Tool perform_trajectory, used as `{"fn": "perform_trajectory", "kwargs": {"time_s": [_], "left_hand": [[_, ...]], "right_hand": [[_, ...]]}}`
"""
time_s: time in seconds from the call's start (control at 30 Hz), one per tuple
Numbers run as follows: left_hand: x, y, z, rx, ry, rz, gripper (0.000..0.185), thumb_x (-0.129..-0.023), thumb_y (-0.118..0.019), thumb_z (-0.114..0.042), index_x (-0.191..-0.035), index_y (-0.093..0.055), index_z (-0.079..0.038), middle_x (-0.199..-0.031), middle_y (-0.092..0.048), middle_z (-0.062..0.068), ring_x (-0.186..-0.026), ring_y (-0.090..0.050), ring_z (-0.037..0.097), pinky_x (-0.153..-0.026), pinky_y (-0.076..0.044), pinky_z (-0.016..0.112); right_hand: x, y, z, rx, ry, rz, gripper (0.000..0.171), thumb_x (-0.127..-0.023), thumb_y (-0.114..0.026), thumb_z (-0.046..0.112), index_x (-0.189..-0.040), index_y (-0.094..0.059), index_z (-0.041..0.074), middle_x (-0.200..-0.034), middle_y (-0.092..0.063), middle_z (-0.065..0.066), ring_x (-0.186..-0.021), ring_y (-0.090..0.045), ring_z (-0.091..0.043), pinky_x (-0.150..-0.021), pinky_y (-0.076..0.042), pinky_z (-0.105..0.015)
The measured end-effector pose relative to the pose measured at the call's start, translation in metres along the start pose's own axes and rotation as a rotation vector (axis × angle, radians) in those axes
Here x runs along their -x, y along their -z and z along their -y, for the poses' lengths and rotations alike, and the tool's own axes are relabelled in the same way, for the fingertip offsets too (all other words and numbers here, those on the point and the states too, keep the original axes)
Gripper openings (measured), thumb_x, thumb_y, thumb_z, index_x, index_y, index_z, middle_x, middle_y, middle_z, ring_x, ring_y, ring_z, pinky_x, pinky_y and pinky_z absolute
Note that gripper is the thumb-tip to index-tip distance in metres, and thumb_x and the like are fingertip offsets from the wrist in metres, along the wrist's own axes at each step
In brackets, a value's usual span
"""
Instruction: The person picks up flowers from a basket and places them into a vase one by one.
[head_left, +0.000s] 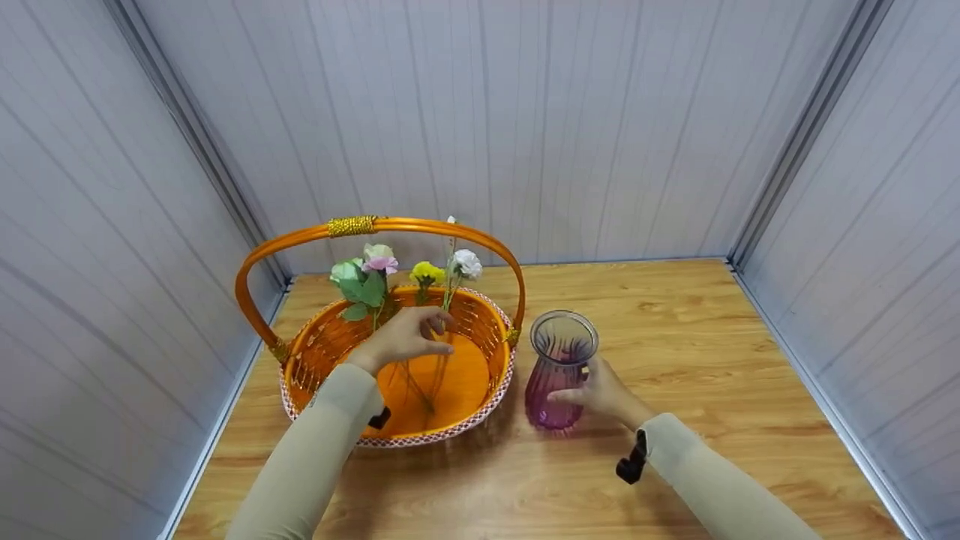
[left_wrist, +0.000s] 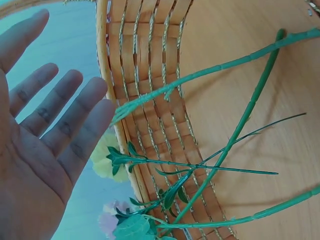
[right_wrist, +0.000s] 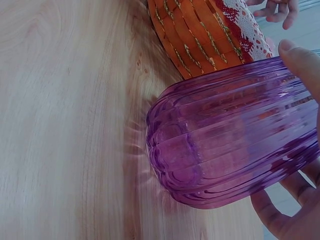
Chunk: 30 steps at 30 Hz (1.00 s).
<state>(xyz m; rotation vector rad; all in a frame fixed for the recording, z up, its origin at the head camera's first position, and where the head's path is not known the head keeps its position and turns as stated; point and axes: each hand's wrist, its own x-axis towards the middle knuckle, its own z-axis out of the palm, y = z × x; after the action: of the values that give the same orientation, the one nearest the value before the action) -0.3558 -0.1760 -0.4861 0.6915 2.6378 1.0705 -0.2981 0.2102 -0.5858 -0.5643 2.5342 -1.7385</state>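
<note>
My left hand hovers over the orange woven basket. In the left wrist view its fingers are extended and the thumb stands apart, near a green stem, with nothing gripped. Inside the basket several flowers lean on the back rim: a white flower, a yellow flower, a pink flower and a pale green-white rose. My right hand grips a ribbed glass vase, clear at the mouth and purple below. The vase stands right of the basket; its base shows in the right wrist view.
The basket's tall arched handle rises over the flowers. Red-and-white lace trim runs along its rim. Everything stands on a wood-grain table, with pale panel walls at the back and both sides.
</note>
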Motion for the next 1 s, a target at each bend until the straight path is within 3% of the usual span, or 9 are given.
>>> {"fn": "perform_trajectory", "kwargs": {"time_s": [0.27, 0.57, 0.77, 1.0], "left_hand": [[-0.009, 0.003, 0.008, 0.063, 0.006, -0.080, 0.053, -0.096, -0.086, -0.030, -0.142, -0.067, -0.012, -0.130, -0.070, 0.022, -0.106, -0.066, 0.027, -0.102, -0.056, 0.053], [-0.020, 0.001, 0.023, 0.143, 0.010, -0.152, 0.053, -0.098, -0.084, -0.024, -0.142, -0.066, -0.001, -0.133, -0.069, 0.025, -0.113, -0.067, 0.032, -0.101, -0.057, 0.052], [-0.025, -0.003, 0.031, 0.194, 0.067, -0.192, 0.055, -0.098, -0.084, -0.024, -0.144, -0.064, 0.000, -0.139, -0.066, 0.025, -0.123, -0.065, 0.036, -0.105, -0.056, 0.054], [-0.030, -0.009, 0.042, 0.256, 0.132, -0.205, 0.056, -0.100, -0.081, -0.019, -0.149, -0.061, -0.003, -0.143, -0.064, 0.022, -0.127, -0.063, 0.037, -0.098, -0.060, 0.050]], "right_hand": [[0.000, -0.001, 0.000, -0.006, 0.003, 0.007, 0.104, -0.075, -0.099, 0.008, -0.159, -0.039, -0.001, -0.153, -0.059, -0.027, -0.142, -0.057, -0.049, -0.123, -0.041, -0.065], [0.000, -0.001, 0.001, -0.004, -0.037, 0.002, 0.105, -0.076, -0.099, 0.010, -0.161, -0.039, 0.002, -0.154, -0.058, -0.026, -0.143, -0.057, -0.047, -0.124, -0.041, -0.064], [0.000, -0.001, -0.001, -0.004, -0.025, -0.004, 0.098, -0.078, -0.098, 0.008, -0.157, -0.040, -0.002, -0.149, -0.060, -0.029, -0.136, -0.060, -0.048, -0.116, -0.050, -0.064], [0.002, -0.001, 0.001, -0.011, -0.045, 0.003, 0.103, -0.079, -0.098, 0.011, -0.160, -0.037, 0.000, -0.153, -0.058, -0.028, -0.141, -0.058, -0.048, -0.119, -0.046, -0.065]]}}
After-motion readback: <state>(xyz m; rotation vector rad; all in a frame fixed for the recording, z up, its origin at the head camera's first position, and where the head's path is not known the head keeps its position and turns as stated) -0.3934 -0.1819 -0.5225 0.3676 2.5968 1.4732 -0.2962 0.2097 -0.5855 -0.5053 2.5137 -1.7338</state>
